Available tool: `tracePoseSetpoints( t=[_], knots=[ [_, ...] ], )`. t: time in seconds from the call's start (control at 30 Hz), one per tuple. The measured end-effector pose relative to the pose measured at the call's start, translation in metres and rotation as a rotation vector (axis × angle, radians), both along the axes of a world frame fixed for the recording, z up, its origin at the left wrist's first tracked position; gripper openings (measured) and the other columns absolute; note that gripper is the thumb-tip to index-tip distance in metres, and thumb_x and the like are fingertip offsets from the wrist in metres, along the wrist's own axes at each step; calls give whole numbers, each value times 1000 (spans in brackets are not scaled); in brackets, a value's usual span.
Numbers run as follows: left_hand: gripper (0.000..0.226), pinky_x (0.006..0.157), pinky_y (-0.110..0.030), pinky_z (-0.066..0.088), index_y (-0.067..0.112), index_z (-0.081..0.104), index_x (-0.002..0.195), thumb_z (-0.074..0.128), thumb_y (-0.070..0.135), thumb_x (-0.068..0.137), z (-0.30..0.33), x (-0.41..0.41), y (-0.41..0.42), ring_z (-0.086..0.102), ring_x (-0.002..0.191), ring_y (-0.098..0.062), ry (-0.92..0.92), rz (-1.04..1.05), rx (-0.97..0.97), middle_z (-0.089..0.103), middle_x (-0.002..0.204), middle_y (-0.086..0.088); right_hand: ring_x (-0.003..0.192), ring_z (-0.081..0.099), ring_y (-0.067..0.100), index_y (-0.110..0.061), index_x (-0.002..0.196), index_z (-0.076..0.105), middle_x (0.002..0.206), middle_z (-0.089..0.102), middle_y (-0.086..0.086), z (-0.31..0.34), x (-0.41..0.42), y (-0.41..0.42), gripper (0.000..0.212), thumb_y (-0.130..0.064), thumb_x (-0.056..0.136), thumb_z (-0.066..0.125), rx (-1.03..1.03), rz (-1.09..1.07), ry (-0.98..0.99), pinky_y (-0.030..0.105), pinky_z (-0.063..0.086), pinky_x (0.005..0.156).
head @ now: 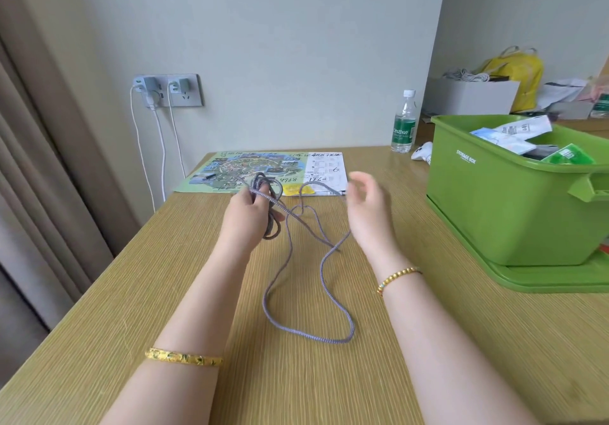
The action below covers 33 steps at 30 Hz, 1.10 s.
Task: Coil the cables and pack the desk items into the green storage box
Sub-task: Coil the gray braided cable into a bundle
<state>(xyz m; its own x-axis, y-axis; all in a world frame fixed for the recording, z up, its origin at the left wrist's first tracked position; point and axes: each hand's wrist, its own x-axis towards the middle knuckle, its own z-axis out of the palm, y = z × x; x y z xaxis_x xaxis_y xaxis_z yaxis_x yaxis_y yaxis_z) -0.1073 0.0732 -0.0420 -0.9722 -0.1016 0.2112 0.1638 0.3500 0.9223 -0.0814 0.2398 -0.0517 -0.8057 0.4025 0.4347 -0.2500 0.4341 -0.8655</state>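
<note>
loose grey cable [309, 306] loops across the worktop [428, 342] nearest the camera, its coiled part wound on the left hand [245, 218], whose grip is clamped on it. right hand [369, 207] hangs apart, holding nothing. slack could knot or snag when pulled. green storage box [494, 200] sits right, with open room between.

"STORAGE BOX" on green box [494, 200]

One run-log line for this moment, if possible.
step: coiling | left hand: holds grey cable loops | right hand: open, empty | green storage box: partly filled
</note>
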Motion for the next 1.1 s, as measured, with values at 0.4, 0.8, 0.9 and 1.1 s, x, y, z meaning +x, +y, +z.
tracePoseSetpoints(
  t=[0.4, 0.8, 0.9, 1.1],
  knots=[
    [29, 40, -20, 31, 18, 53, 72, 43, 29, 97, -1, 7, -2, 38, 36, -4, 58, -350, -126, 64, 55, 4, 45, 49, 7, -17, 70, 61, 37, 47, -7, 9, 9, -8, 28, -26, 95, 50, -126, 365, 18, 7, 43, 63],
    [32, 42, -14, 36, 18, 51, 82, 35, 41, 98, 0, 0, -17, 45, 46, -5, -73, -569, 647, 53, 62, 5, 34, 22, 4, -9, 81, 63, 41, 31, -10, 11, 11, 7, 28, -24, 98, 45, -205, 532, -204, 16, 52, 56],
    [36, 51, -17, 50, 16, 57, 87, 35, 42, 98, 1, 1, -11, 60, 61, -7, -93, -365, 785, 64, 73, 2, 34, 24, 4, -12, 78, 62, 43, 32, -7, 7, 10, 3, 29, -22, 98, 45, -74, 503, -261, 12, 30, 40],
    [38, 62, -29, 59, 17, 43, 119, 28, 47, 99, 3, 6, 6, 72, 72, -22, -80, -354, 916, 74, 83, -9, 36, 41, 5, -14, 79, 62, 48, 47, -6, -3, 11, -12, 31, -26, 99, 41, 165, 608, -459, 15, 37, 45]
  ],
)
